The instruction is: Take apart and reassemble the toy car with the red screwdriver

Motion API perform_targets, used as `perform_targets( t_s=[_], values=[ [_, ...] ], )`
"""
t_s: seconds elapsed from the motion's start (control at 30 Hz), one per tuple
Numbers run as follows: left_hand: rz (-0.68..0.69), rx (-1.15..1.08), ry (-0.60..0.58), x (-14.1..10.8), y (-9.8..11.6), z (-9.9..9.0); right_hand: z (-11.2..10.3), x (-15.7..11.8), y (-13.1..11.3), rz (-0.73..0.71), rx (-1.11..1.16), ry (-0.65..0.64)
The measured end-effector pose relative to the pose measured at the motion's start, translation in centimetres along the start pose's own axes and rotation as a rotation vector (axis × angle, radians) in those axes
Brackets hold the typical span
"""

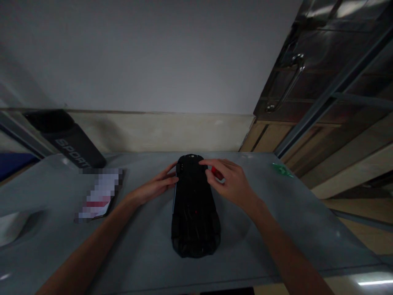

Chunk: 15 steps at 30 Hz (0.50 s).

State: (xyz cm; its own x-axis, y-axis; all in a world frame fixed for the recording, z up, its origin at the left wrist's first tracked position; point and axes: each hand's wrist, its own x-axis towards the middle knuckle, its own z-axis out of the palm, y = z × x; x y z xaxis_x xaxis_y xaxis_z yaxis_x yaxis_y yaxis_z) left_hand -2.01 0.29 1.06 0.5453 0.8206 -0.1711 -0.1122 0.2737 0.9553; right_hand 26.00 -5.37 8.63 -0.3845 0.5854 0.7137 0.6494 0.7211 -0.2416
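A long black toy car body (195,196) lies on the grey table, its flat, dark face up and its narrower end away from me. My left hand (161,182) steadies it from the left, with fingertips against its side near the far end. On the other side, my right hand (229,178) has its index fingertip on the car's far right part and its thumb near the right edge. A small red object (217,173) shows between that thumb and index finger, seemingly held in the hand; most of it is hidden.
To the left are a phone (100,194), blurred out in part, a dark bottle marked SPORT (76,143) and a white rounded object (12,227). A small green plastic packet (281,169) lies at the right on the table (147,254). A wall (172,131) stands behind.
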Motion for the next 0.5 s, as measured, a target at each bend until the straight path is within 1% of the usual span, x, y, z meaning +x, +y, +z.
perform_targets(
  t_s=[0.13,0.4,0.5],
  values=[
    [-0.011,0.005,0.002,-0.08,0.16,0.17,0.16,-0.12,0.12,0.048,-0.032,-0.005],
    [-0.001,0.014,0.002,-0.06,0.03,0.02,0.04,-0.13,-0.03,0.041,0.004,-0.026],
    [0.008,0.006,-0.008,0.01,-0.07,-0.06,0.11,-0.17,-0.01,0.089,-0.023,-0.020]
  ],
)
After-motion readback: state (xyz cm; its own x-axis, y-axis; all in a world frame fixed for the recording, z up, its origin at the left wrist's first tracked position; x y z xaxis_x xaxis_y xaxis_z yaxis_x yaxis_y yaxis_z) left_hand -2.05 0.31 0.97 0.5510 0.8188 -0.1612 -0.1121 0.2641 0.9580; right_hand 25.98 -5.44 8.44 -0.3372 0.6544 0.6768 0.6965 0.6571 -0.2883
